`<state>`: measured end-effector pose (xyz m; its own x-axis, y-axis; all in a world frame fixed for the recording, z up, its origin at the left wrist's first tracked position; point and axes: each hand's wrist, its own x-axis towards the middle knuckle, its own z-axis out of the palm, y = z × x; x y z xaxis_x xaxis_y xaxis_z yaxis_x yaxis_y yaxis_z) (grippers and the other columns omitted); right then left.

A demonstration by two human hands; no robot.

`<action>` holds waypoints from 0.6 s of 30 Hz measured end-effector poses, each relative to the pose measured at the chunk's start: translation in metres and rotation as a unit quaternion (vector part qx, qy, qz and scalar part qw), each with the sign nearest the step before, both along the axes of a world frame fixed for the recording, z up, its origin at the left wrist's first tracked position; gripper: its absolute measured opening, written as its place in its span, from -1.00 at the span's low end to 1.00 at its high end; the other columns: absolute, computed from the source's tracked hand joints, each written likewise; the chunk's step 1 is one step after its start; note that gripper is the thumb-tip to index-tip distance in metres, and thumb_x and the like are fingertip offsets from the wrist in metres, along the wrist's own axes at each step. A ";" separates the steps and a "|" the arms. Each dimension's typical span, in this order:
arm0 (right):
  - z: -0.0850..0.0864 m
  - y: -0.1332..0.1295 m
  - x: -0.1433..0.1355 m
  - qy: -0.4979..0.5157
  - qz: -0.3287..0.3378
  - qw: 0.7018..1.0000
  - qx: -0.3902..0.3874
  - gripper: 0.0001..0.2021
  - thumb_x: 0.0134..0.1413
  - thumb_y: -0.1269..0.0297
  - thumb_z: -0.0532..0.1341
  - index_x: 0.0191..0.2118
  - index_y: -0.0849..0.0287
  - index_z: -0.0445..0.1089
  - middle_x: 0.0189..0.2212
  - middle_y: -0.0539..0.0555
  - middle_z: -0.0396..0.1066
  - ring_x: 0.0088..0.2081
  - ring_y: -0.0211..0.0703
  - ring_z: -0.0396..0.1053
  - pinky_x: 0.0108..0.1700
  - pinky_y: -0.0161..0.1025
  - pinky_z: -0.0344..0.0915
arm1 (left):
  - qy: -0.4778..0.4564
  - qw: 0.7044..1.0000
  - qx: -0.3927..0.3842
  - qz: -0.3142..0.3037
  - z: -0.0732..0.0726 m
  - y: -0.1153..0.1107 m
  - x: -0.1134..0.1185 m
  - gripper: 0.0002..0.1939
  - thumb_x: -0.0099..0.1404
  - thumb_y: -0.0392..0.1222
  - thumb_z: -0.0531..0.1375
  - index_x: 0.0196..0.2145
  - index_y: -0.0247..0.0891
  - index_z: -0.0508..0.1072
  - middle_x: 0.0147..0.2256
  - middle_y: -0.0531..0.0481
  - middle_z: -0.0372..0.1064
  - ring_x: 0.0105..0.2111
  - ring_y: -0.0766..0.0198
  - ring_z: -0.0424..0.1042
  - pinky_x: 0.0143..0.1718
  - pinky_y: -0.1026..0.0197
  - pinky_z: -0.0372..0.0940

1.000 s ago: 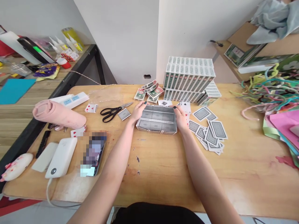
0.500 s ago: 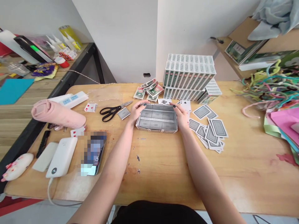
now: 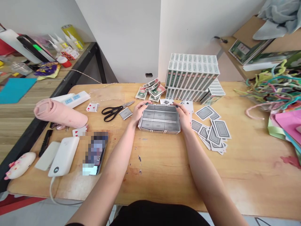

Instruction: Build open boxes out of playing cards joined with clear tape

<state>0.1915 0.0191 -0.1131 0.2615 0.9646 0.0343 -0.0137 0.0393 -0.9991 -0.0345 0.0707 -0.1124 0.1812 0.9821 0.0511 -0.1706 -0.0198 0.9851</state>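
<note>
Between my hands is a shallow open tray made of playing cards (image 3: 161, 121), its inside lined with grey patterned card backs. My left hand (image 3: 139, 112) grips the tray's left side, thumb over the far left corner. On the opposite side my right hand (image 3: 184, 115) holds the far right corner the same way. The undersides of both hands' fingers are hidden. Loose playing cards (image 3: 214, 135) lie face down to the right of my right hand. Black-handled scissors (image 3: 114, 112) and a single cut card (image 3: 125, 113) rest left of my left hand.
Stacked card boxes (image 3: 191, 75) stand behind the tray, with several card packs (image 3: 152, 90) beside them. At left are a pink roll (image 3: 60, 113), a power strip (image 3: 76, 99), a power bank (image 3: 64, 157) and a phone (image 3: 96, 153). Fuzzy craft stems (image 3: 270, 88) pile at right.
The tray tips slightly, its near wall showing a little more, while both hands keep hold of it. The whole view has shifted slightly.
</note>
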 end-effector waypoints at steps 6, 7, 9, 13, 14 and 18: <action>0.001 0.002 0.001 -0.023 0.008 1.000 -0.016 -0.65 0.03 0.00 0.12 -0.20 0.09 0.49 -0.20 0.02 0.50 -0.07 0.00 0.37 0.01 -0.10 0.22 | 0.015 1.000 -0.017 -0.009 -0.004 0.003 0.000 -0.69 0.24 0.01 0.14 -0.22 -0.25 0.52 -0.27 -0.06 0.53 -0.23 0.10 0.49 -0.31 0.16 0.35; 0.000 0.002 0.002 -0.022 0.010 1.000 -0.019 -0.63 0.02 -0.02 0.12 -0.20 0.09 0.49 -0.22 0.02 0.51 -0.10 0.00 0.38 -0.02 -0.10 0.24 | 0.021 1.000 -0.018 -0.008 -0.005 0.004 -0.001 -0.69 0.23 0.01 0.15 -0.24 -0.25 0.53 -0.30 -0.05 0.53 -0.25 0.11 0.49 -0.33 0.17 0.34; 0.000 0.004 0.002 -0.021 0.016 0.999 -0.022 -0.61 0.01 -0.05 0.13 -0.20 0.10 0.49 -0.25 0.02 0.51 -0.14 -0.01 0.40 -0.05 -0.11 0.26 | 0.032 0.999 -0.020 -0.005 -0.007 0.008 -0.002 -0.69 0.22 0.02 0.17 -0.26 -0.26 0.53 -0.34 -0.04 0.52 -0.28 0.11 0.49 -0.35 0.18 0.33; 0.001 0.003 0.001 -0.026 0.021 0.999 -0.023 -0.60 0.03 -0.05 0.11 -0.18 0.11 0.48 -0.23 0.04 0.51 -0.14 -0.02 0.40 -0.05 -0.12 0.26 | 0.044 0.999 -0.019 -0.006 -0.008 0.012 -0.003 -0.70 0.19 0.02 0.20 -0.29 -0.27 0.53 -0.37 -0.05 0.52 -0.29 0.12 0.49 -0.33 0.18 0.32; 0.001 0.002 0.000 -0.027 0.017 0.999 -0.020 -0.61 0.04 -0.04 0.11 -0.16 0.11 0.47 -0.20 0.04 0.50 -0.11 -0.02 0.39 -0.03 -0.12 0.25 | 0.043 0.999 -0.018 -0.008 -0.007 0.011 -0.003 -0.70 0.20 0.01 0.19 -0.28 -0.28 0.53 -0.36 -0.05 0.52 -0.29 0.11 0.49 -0.33 0.17 0.32; 0.002 0.000 0.002 -0.037 0.014 0.999 0.001 -0.65 0.05 0.04 0.10 -0.13 0.07 0.46 -0.14 0.03 0.49 -0.01 -0.04 0.33 0.06 -0.11 0.18 | 0.032 0.999 -0.013 -0.022 -0.002 0.005 -0.003 -0.70 0.22 -0.02 0.16 -0.22 -0.27 0.52 -0.28 -0.08 0.53 -0.23 0.10 0.48 -0.28 0.15 0.32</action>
<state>0.1935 0.0187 -0.1107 0.2320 0.9712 0.0538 0.0586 0.0413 -0.9974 -0.0376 0.0754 -0.1140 0.2260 0.9740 0.0133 -0.1082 0.0115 0.9941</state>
